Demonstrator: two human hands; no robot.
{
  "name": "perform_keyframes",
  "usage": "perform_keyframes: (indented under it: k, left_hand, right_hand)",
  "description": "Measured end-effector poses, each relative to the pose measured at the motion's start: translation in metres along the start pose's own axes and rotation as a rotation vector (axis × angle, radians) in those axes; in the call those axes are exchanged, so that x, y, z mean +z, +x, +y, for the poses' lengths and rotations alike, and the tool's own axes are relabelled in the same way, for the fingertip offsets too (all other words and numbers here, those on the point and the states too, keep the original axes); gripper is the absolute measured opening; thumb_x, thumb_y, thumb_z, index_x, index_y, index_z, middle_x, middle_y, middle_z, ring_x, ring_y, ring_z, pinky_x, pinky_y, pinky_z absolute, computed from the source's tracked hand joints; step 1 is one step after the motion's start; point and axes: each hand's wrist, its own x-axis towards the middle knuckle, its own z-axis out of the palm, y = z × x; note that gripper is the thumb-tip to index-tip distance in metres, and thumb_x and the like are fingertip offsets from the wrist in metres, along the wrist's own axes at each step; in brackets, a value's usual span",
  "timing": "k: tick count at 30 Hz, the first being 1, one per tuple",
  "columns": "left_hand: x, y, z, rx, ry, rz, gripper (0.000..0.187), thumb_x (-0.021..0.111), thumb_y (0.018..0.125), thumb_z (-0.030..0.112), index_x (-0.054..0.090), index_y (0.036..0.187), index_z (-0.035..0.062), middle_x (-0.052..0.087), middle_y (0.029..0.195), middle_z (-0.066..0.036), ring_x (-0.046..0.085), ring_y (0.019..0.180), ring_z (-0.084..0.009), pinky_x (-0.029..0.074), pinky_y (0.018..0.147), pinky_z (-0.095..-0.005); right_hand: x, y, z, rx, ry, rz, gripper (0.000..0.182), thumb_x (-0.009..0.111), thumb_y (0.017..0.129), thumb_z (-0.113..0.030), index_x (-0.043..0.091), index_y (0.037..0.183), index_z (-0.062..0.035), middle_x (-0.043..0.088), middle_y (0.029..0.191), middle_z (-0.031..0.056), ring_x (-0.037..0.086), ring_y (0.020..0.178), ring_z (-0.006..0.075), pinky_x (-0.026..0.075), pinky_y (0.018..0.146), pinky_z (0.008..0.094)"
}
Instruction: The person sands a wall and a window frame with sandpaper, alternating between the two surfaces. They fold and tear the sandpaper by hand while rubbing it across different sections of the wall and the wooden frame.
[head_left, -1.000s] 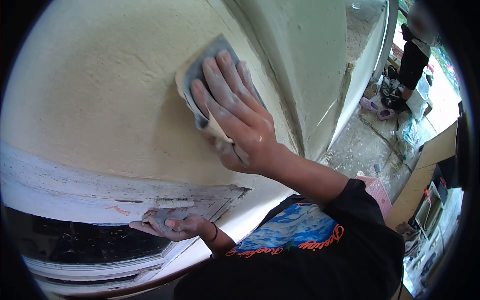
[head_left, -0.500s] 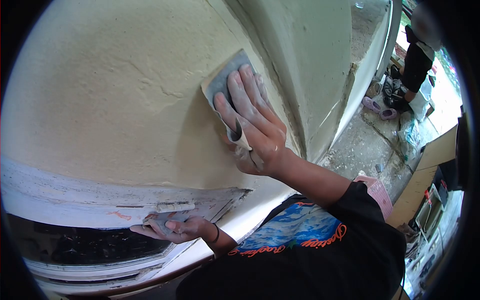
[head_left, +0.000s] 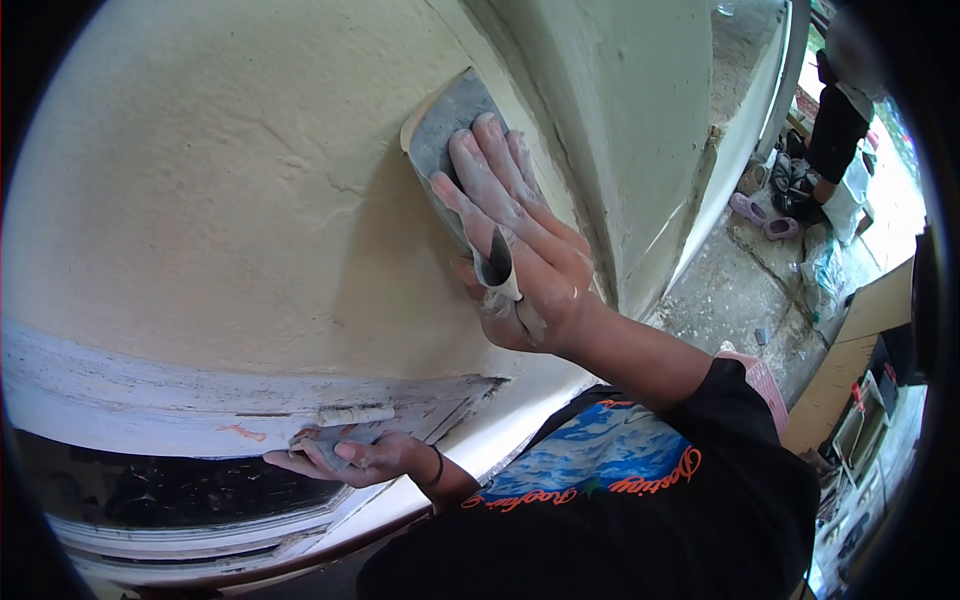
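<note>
Compared with half a second ago, in the head view, the grey sheet (head_left: 445, 118) is sitting slightly higher on the wall (head_left: 250, 215), and more of it is showing beyond the fingertips of the right hand (head_left: 535, 245). That hand is lying palm toward the wall, its long fingers stretched out and pressing on the back of the sheet, while the near end is curling up between thumb and forefinger. The left hand (head_left: 380, 458) is staying almost where it was, palm up, thumb clamping a grey piece (head_left: 322, 450) over its fingers. It is hovering near the window frame (head_left: 170, 398), just below a white hinge (head_left: 357, 414); whether it is touching the frame, I cannot tell.

Judging by its curl, the sheet is looking light, thin and bendy, probably sandpaper, stiff enough to spring at the edges and likely to crease or tear there. Dust is coating the fingers, so it may be slipping a little. Flat fingers across the middle, with the thumb trapping the curled end, are seeming the best hold. Another person (head_left: 838, 140) is standing well apart, near purple shoes (head_left: 747, 209).
</note>
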Motion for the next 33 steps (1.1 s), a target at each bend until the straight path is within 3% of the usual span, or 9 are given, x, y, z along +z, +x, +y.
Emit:
perform_keyframes:
  k: [2, 4, 9, 11, 20, 25, 29, 33]
  left_hand:
    - [0.0, 0.0, 0.001, -0.021, -0.023, 0.011, 0.05, 0.03, 0.095, 0.035, 0.042, 0.122, -0.0053, 0.018, 0.141, -0.027, 0.023, 0.13, -0.0412, 0.032, 0.102, -0.051]
    - [0.0, -0.001, 0.001, -0.029, -0.029, 0.014, 0.05, 0.029, 0.095, 0.035, 0.043, 0.121, -0.0057, 0.018, 0.141, -0.027, 0.023, 0.13, -0.0414, 0.032, 0.102, -0.0512]
    - [-0.002, 0.003, -0.006, 0.024, -0.007, -0.008, 0.048, 0.029, 0.094, 0.032, 0.043, 0.121, -0.0054, 0.018, 0.141, -0.027, 0.023, 0.13, -0.0415, 0.032, 0.101, -0.052]
    - [0.004, 0.007, 0.003, 0.053, -0.043, 0.012, 0.052, 0.034, 0.094, 0.034, 0.039, 0.124, -0.0085, 0.02, 0.143, -0.022, 0.03, 0.128, -0.0332, 0.034, 0.101, -0.0447]
    - [0.005, 0.007, 0.004, 0.086, 0.013, 0.022, 0.043, 0.033, 0.094, 0.028, 0.045, 0.121, -0.0028, 0.02, 0.141, -0.026, 0.022, 0.131, -0.04, 0.031, 0.102, -0.0517]
    - [0.007, 0.008, 0.009, 0.065, -0.003, 0.027, 0.045, 0.033, 0.094, 0.03, 0.045, 0.121, -0.0049, 0.02, 0.141, -0.026, 0.023, 0.131, -0.0398, 0.031, 0.102, -0.0504]
    - [0.004, 0.004, 0.003, 0.017, -0.021, 0.014, 0.049, 0.034, 0.094, 0.032, 0.043, 0.122, -0.0074, 0.019, 0.141, -0.026, 0.024, 0.131, -0.0394, 0.033, 0.101, -0.0498]
    - [0.005, 0.007, 0.005, 0.015, -0.047, 0.024, 0.051, 0.033, 0.094, 0.033, 0.042, 0.122, -0.0087, 0.018, 0.141, -0.026, 0.024, 0.131, -0.0392, 0.033, 0.101, -0.0508]
  right_hand:
    - [-0.003, -0.011, 0.002, -0.004, -0.002, 0.0, 0.071, 0.063, 0.051, -0.005, 0.051, 0.12, 0.0052, 0.044, 0.128, 0.0253, 0.037, 0.125, 0.039, 0.028, 0.104, 0.051]
    - [-0.01, -0.037, -0.001, 0.057, -0.02, -0.132, 0.068, 0.064, 0.055, -0.007, 0.05, 0.12, 0.0051, 0.045, 0.128, 0.0251, 0.039, 0.124, 0.0386, 0.029, 0.103, 0.0505]
    - [-0.006, -0.032, 0.001, 0.025, 0.009, -0.075, 0.069, 0.063, 0.056, -0.007, 0.049, 0.121, 0.0061, 0.046, 0.126, 0.0266, 0.039, 0.123, 0.0396, 0.03, 0.103, 0.0504]
    - [-0.004, -0.007, 0.0, -0.002, 0.007, -0.046, 0.069, 0.063, 0.055, -0.006, 0.049, 0.122, 0.0062, 0.046, 0.126, 0.0267, 0.039, 0.123, 0.0395, 0.03, 0.103, 0.0504]
    - [-0.005, -0.022, -0.004, 0.033, 0.046, -0.121, 0.06, 0.057, 0.06, 0.0, 0.05, 0.119, 0.0075, 0.046, 0.127, 0.0256, 0.039, 0.124, 0.038, 0.028, 0.104, 0.0504]
    - [0.0, 0.025, -0.005, -0.054, 0.093, -0.001, 0.054, 0.056, 0.063, 0.001, 0.052, 0.117, 0.007, 0.047, 0.126, 0.0252, 0.04, 0.123, 0.038, 0.029, 0.103, 0.0501]
    - [0.0, -0.019, -0.004, -0.013, 0.073, -0.05, 0.063, 0.059, 0.054, 0.004, 0.052, 0.116, 0.0072, 0.047, 0.125, 0.0253, 0.041, 0.123, 0.0378, 0.03, 0.103, 0.0496]
    - [0.005, 0.013, 0.002, -0.097, 0.045, 0.053, 0.067, 0.059, 0.05, 0.005, 0.052, 0.117, 0.0074, 0.047, 0.125, 0.0252, 0.04, 0.123, 0.0379, 0.029, 0.103, 0.0493]
